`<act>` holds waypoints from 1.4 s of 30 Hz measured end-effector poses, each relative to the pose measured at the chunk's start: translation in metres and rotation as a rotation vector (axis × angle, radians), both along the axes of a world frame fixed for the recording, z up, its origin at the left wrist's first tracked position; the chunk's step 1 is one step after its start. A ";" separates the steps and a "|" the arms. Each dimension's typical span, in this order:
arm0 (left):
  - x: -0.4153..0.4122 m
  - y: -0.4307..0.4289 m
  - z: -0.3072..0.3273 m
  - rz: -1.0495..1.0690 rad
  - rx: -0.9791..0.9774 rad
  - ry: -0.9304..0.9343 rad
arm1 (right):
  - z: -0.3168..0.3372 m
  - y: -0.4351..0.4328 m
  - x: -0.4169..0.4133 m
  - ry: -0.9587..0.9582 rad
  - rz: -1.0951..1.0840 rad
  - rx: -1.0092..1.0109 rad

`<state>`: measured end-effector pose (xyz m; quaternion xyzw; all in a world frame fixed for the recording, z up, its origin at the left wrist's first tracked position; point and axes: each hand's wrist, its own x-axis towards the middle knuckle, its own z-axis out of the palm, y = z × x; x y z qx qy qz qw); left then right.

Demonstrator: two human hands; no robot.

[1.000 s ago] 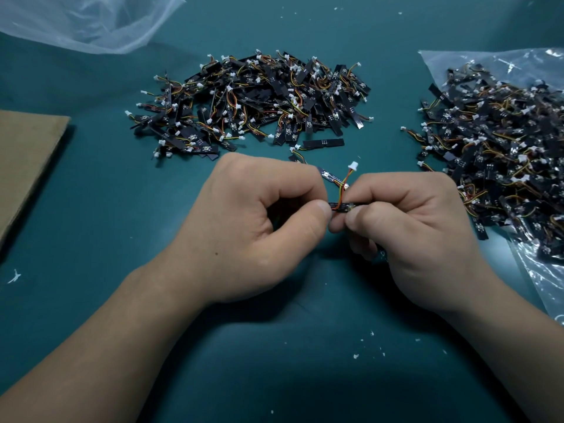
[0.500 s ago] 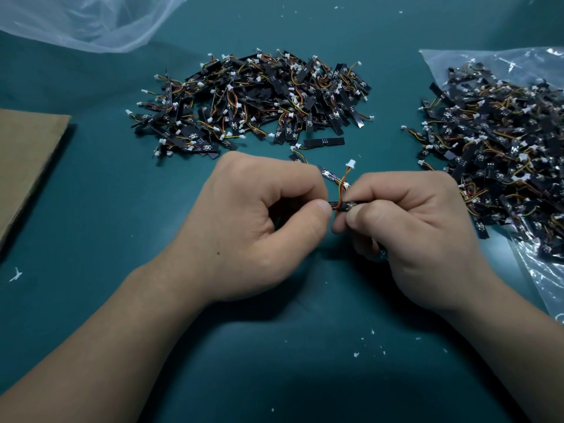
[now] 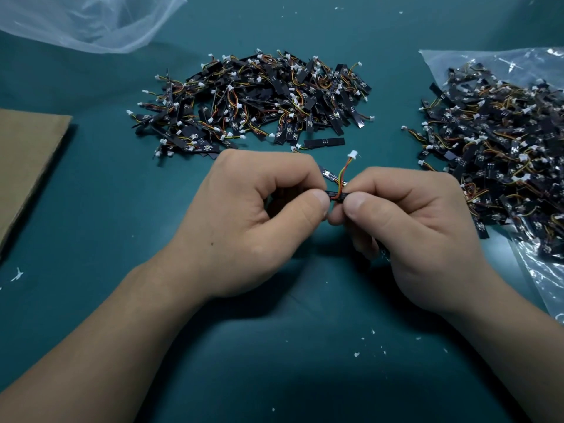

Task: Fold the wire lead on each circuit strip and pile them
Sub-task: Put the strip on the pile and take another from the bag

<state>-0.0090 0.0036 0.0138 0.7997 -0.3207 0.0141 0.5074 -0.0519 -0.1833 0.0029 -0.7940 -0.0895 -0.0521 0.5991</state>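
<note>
Circuit strip [image 3: 335, 195] is held between the two hands over the middle of the green table [image 3: 274, 346], nearer the person than either pile. Left hand [image 3: 253, 221] pinches one end between thumb and forefinger. Right hand [image 3: 418, 227] pinches the other end the same way, other fingers curled. The wire lead [image 3: 345, 170] rises from the strip between the thumbs and ends in a white connector [image 3: 353, 154]. One pile of strips [image 3: 253, 99] lies beyond the hands. A second pile [image 3: 500, 148] lies to the right on a clear plastic bag [image 3: 543, 276]. A cardboard sheet [image 3: 27, 160] lies at the left edge.
</note>
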 end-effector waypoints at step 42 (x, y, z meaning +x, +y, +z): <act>0.001 0.000 0.000 -0.080 0.008 0.120 | 0.003 0.001 -0.002 0.016 0.035 -0.020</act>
